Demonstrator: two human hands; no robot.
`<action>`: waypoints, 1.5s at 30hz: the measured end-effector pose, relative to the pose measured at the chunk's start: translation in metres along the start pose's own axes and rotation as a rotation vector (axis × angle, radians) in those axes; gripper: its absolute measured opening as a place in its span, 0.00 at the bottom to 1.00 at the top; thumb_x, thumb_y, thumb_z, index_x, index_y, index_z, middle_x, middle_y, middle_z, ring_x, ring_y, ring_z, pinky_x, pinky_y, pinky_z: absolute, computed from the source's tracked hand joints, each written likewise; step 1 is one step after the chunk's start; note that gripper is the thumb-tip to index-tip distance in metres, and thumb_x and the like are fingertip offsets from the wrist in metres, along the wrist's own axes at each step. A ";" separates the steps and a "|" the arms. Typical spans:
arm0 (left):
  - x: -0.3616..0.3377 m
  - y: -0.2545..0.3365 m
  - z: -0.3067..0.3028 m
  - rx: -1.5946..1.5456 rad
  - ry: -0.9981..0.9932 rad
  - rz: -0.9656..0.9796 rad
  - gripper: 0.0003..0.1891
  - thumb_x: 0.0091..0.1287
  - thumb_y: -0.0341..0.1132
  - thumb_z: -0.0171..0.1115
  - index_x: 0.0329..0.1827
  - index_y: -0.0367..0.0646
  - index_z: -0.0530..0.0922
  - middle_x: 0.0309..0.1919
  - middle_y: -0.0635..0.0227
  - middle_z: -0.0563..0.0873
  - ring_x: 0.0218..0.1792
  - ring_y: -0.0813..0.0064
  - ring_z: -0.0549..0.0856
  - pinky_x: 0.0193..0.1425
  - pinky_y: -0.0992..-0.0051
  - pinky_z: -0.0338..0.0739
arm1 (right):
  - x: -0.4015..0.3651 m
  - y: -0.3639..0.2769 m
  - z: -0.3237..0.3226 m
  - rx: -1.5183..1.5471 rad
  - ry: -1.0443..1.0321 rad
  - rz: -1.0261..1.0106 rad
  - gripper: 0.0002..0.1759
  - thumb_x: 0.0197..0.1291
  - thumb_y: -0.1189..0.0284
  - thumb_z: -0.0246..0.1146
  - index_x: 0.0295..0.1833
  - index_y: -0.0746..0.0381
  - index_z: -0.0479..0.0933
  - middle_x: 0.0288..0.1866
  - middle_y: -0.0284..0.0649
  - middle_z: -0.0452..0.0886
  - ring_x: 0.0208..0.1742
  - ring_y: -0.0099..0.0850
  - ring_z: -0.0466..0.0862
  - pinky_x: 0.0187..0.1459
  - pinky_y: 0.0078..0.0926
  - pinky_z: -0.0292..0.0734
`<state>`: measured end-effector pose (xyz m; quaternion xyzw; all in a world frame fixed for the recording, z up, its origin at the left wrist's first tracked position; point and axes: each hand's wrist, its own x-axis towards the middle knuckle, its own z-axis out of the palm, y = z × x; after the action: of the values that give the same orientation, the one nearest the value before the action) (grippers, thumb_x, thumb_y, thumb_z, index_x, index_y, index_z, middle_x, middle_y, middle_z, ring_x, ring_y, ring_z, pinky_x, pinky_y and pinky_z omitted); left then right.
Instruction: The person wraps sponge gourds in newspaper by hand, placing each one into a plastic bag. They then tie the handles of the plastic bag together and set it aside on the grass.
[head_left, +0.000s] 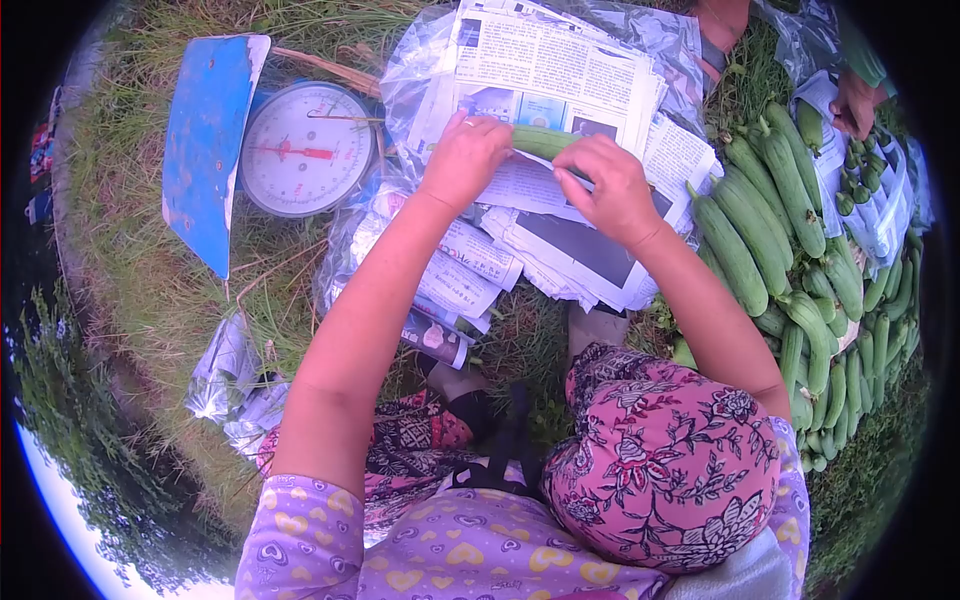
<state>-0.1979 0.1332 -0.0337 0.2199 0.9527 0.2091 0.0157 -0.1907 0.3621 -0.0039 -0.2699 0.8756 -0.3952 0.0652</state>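
Note:
A green sponge gourd (543, 142) lies crosswise on a stack of newspaper sheets (530, 55). My left hand (465, 160) is closed around its left end. At the other end, the fingers of my right hand (607, 187) curl over the gourd, hiding that tip. Just below the stack, several newspaper-wrapped rolls (460, 285) lie side by side in a clear plastic bag (335, 265). To the right of my right hand is a heap of unwrapped sponge gourds (735, 250).
A blue scale (210, 150) with a round white dial (308, 150) stands in the grass at left. Another person's hand (857, 103) is at upper right, by plastic bags and small green vegetables (865, 165). Crumpled plastic (230, 375) lies at lower left.

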 end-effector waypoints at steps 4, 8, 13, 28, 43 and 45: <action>0.024 -0.006 -0.005 0.020 -0.178 -0.098 0.09 0.59 0.33 0.66 0.42 0.45 0.81 0.43 0.65 0.86 0.48 0.65 0.82 0.62 0.58 0.69 | -0.011 -0.018 0.049 -0.111 -0.100 -0.202 0.09 0.53 0.72 0.64 0.41 0.60 0.78 0.47 0.36 0.78 0.56 0.34 0.74 0.54 0.33 0.72; 0.029 0.005 -0.005 0.062 0.170 -0.050 0.11 0.56 0.34 0.69 0.42 0.45 0.81 0.38 0.65 0.86 0.43 0.63 0.82 0.57 0.62 0.71 | 0.011 0.021 0.060 -0.398 0.106 -0.191 0.11 0.58 0.71 0.57 0.47 0.59 0.74 0.49 0.36 0.74 0.55 0.35 0.73 0.53 0.34 0.68; -0.009 0.038 0.003 -0.121 0.363 -0.343 0.12 0.58 0.34 0.70 0.44 0.43 0.81 0.41 0.66 0.85 0.42 0.65 0.82 0.54 0.68 0.72 | 0.048 0.035 0.057 -0.433 0.005 -0.037 0.08 0.58 0.71 0.57 0.43 0.58 0.73 0.44 0.37 0.73 0.50 0.35 0.73 0.48 0.36 0.68; 0.012 0.073 0.026 -1.823 0.540 -0.847 0.22 0.72 0.41 0.58 0.60 0.34 0.68 0.54 0.62 0.78 0.55 0.75 0.78 0.63 0.69 0.70 | 0.051 0.006 0.033 0.610 -0.049 0.497 0.25 0.54 0.64 0.69 0.54 0.67 0.78 0.47 0.45 0.83 0.42 0.33 0.84 0.45 0.28 0.77; -0.001 0.094 -0.027 -1.071 0.142 -0.456 0.33 0.56 0.42 0.72 0.59 0.30 0.70 0.47 0.54 0.83 0.49 0.69 0.82 0.54 0.71 0.76 | 0.033 -0.100 -0.105 -0.173 0.013 -0.149 0.34 0.37 0.79 0.73 0.57 0.65 0.76 0.56 0.43 0.76 0.57 0.42 0.76 0.59 0.39 0.70; -0.005 0.100 -0.040 -0.722 0.005 -0.241 0.39 0.49 0.43 0.75 0.58 0.27 0.68 0.48 0.41 0.81 0.51 0.47 0.82 0.56 0.60 0.75 | 0.031 -0.100 -0.101 -0.333 -0.226 -0.293 0.43 0.34 0.72 0.77 0.62 0.67 0.72 0.59 0.47 0.76 0.60 0.42 0.76 0.63 0.40 0.68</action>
<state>-0.1568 0.1964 0.0431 0.0859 0.8368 0.5286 0.1142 -0.2080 0.3578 0.1403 -0.4433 0.8674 -0.2181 0.0592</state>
